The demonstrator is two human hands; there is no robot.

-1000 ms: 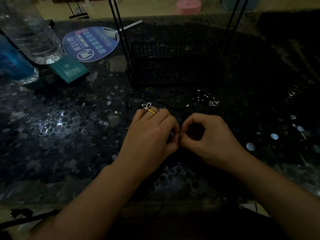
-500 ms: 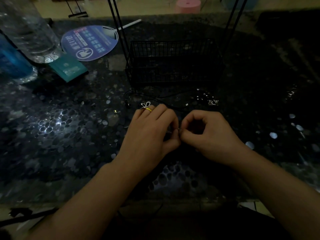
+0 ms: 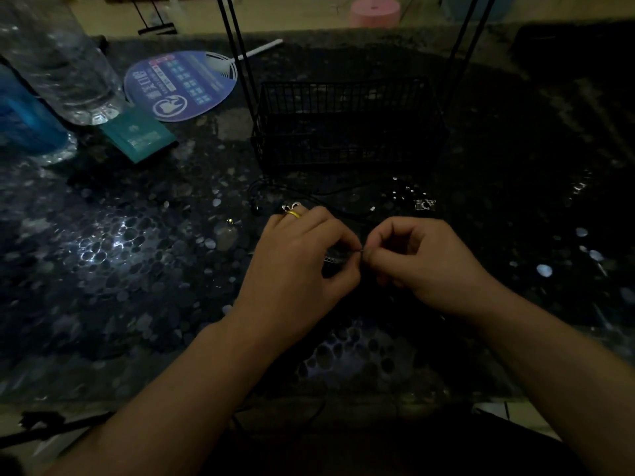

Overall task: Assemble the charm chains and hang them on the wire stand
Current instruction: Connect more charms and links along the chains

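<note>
On the dark speckled counter (image 3: 103, 269), the left hand (image 3: 295, 266) and right hand (image 3: 426, 266) meet at the fingertips, both pinching a thin silver charm chain (image 3: 357, 251); a short beaded part shines under the left fingers. Beyond the hands stands the black wire stand (image 3: 347, 125) with its basket; what lies inside is too dark to tell. Small silver charms (image 3: 424, 204) lie beyond the right hand.

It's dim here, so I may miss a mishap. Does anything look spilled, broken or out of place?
Nothing stands out. Both hands pinch a small chain piece between them. Loose charms lie scattered in front of the upright wire stand, as working parts would.
</note>
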